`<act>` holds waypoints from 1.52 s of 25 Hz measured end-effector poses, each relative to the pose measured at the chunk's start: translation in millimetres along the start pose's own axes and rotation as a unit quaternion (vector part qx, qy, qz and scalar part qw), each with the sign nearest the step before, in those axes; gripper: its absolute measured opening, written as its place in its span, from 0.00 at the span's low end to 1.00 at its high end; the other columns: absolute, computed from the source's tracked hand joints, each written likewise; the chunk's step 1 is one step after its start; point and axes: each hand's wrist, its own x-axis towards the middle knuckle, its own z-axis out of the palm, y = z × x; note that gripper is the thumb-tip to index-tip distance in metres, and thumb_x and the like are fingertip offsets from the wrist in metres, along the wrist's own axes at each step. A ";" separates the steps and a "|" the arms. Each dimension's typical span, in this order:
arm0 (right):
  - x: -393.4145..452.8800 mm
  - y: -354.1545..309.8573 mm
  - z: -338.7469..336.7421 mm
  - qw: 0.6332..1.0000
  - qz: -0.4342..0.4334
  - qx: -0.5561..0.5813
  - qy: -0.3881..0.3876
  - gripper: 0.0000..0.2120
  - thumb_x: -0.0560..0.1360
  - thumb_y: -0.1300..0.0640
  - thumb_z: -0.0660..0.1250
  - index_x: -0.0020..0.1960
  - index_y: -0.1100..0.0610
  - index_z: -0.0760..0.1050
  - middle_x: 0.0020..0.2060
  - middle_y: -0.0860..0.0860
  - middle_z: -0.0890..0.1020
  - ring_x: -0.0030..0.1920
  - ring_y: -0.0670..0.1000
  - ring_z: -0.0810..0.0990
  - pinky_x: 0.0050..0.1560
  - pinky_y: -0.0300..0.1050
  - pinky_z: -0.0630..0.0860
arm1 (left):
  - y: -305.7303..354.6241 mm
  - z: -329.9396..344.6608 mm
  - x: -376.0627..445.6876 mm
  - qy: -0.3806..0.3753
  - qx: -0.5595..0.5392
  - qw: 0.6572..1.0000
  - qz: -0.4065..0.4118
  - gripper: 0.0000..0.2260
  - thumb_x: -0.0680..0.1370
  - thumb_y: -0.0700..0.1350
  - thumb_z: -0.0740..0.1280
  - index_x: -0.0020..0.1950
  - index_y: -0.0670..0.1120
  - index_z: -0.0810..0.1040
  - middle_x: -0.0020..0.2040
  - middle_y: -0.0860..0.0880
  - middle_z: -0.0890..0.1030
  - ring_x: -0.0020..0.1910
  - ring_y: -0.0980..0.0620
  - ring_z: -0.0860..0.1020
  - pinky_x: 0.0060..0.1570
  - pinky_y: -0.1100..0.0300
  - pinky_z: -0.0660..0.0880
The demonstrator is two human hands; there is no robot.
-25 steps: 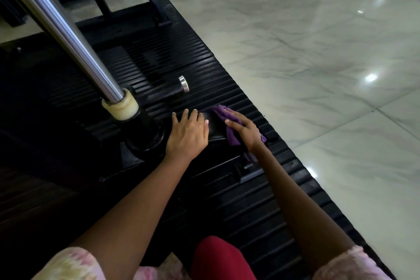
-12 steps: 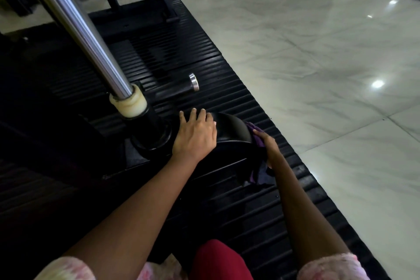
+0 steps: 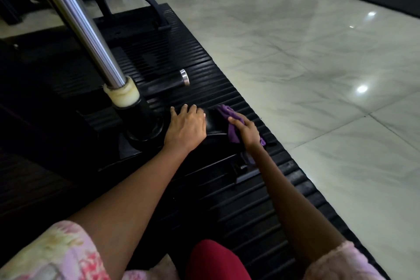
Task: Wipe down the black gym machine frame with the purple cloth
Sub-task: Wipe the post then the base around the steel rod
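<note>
Item 1: black gym machine frame [image 3: 214, 124], a curved glossy black part low over the ribbed black rubber mat [image 3: 227, 88], just right of the base of the chrome post [image 3: 77, 20]. Its rounded top shows between the 2 hands; its near end runs down to a dark bracket on the mat.

Item 2: purple cloth [image 3: 229, 120], bunched, lying on the right side of the curved frame. A fold sticks out beyond the fingertips on the far side; another bit shows under the wrist on the near side.

Item 3: right hand [image 3: 246, 130], palm down on the cloth, fingers curled over it and pressing it to the frame. The grip has hold of the cloth.

Item 4: left hand [image 3: 186, 127], flat on the left side of the frame, fingers straight and slightly spread, holding nothing, resting on the frame beside the post base.

Item 5: chrome post, slanted, ending in a cream-coloured collar [image 3: 121, 95] above a black round foot.

Item 6: short black handle with a silver end cap [image 3: 184, 77], lying on the mat beyond the hands.

Item 7: pale marble tile floor [image 3: 306, 63], right of the mat, with light reflections.

Item 8: pink floral sleeves and a red garment at the bottom edge.
</note>
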 end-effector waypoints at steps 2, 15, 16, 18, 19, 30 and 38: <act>19.9 18.0 -8.8 0.992 0.114 0.057 -0.003 0.19 0.60 0.36 0.70 0.47 0.43 0.82 0.54 0.51 0.83 0.57 0.56 0.79 0.65 0.55 0.70 | -0.3 0.5 -0.3 0.019 -0.004 1.000 0.006 0.18 0.83 0.45 0.49 0.62 0.38 0.74 0.60 0.42 0.77 0.65 0.42 0.72 0.68 0.38 0.62; -54.9 4.3 43.6 0.939 -0.200 -0.159 0.231 0.18 0.78 0.46 0.62 0.61 0.55 0.77 0.62 0.51 0.77 0.60 0.55 0.68 0.61 0.54 0.63 | -45.9 58.3 -74.1 0.232 0.030 0.945 0.229 0.23 0.74 0.46 0.57 0.64 0.37 0.75 0.70 0.38 0.71 0.70 0.41 0.67 0.71 0.46 0.60; -54.6 9.9 46.3 0.925 -0.233 -0.156 0.258 0.19 0.77 0.45 0.62 0.60 0.57 0.78 0.59 0.53 0.79 0.58 0.54 0.69 0.58 0.52 0.64 | -57.3 74.9 -90.8 0.225 0.058 0.941 0.246 0.24 0.73 0.46 0.59 0.66 0.37 0.73 0.72 0.38 0.67 0.73 0.42 0.62 0.73 0.47 0.55; -56.8 24.3 53.4 0.880 -0.309 -0.150 0.329 0.17 0.76 0.49 0.63 0.56 0.60 0.80 0.53 0.58 0.80 0.52 0.53 0.69 0.54 0.47 0.65 | -74.7 105.5 -118.9 0.197 0.085 0.947 0.238 0.25 0.71 0.44 0.67 0.66 0.37 0.73 0.74 0.39 0.64 0.74 0.43 0.58 0.73 0.49 0.50; -59.6 31.5 56.7 0.859 -0.341 -0.145 0.354 0.16 0.76 0.51 0.64 0.54 0.62 0.80 0.51 0.60 0.79 0.51 0.52 0.69 0.52 0.46 0.66 | -81.1 119.4 -128.0 0.172 0.090 0.960 0.204 0.27 0.69 0.44 0.71 0.66 0.37 0.74 0.74 0.38 0.64 0.74 0.43 0.58 0.73 0.49 0.50; -43.9 103.6 93.9 0.772 -0.454 -0.301 0.327 0.16 0.80 0.48 0.57 0.58 0.61 0.68 0.57 0.64 0.69 0.53 0.62 0.69 0.53 0.55 0.65 | -106.7 189.6 -178.3 0.118 0.015 0.992 0.032 0.30 0.65 0.46 0.75 0.63 0.35 0.74 0.62 0.38 0.76 0.64 0.41 0.73 0.71 0.51 0.55; -21.5 46.5 110.8 0.804 -0.207 -0.549 0.099 0.23 0.81 0.48 0.46 0.61 0.57 0.75 0.58 0.59 0.78 0.59 0.59 0.75 0.60 0.49 0.66 | -156.8 198.4 -208.2 0.213 -0.073 0.959 -0.174 0.20 0.67 0.44 0.77 0.51 0.37 0.72 0.48 0.39 0.73 0.49 0.43 0.70 0.52 0.44 0.71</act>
